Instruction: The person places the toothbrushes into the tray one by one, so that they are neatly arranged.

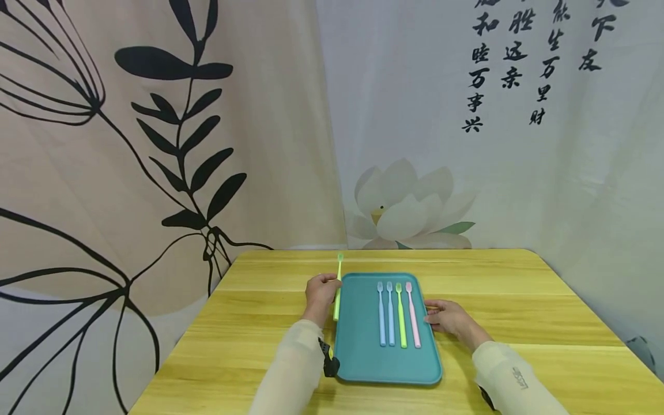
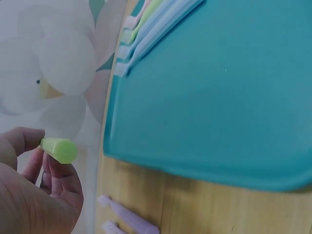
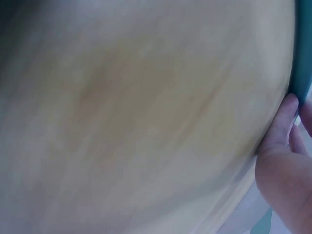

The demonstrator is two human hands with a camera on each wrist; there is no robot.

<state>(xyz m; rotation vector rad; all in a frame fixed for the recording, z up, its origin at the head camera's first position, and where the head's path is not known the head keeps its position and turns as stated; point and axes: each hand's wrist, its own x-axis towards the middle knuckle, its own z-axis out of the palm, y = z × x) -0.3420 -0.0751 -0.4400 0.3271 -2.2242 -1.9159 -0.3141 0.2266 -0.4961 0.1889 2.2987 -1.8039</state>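
My left hand [image 1: 320, 297] pinches a yellow-green toothbrush [image 1: 337, 305] between thumb and fingers, beside the left edge of the teal tray [image 1: 358, 328]. Its head points away from me, and the left wrist view looks onto the handle's end. Laid side by side in the tray's right half are two blue toothbrushes [image 1: 391, 323], a green toothbrush [image 1: 402, 323] and a pink toothbrush [image 1: 413, 323], heads toward the far side. At the tray's right rim, my right hand [image 1: 452, 320] grips the edge with thumb and fingers.
Two purple toothbrushes [image 2: 132, 218] lie on the wooden table [image 1: 249, 323] left of the tray; my left arm and hand hide them in the head view. Behind the table's far edge hangs a printed curtain [image 1: 280, 144].
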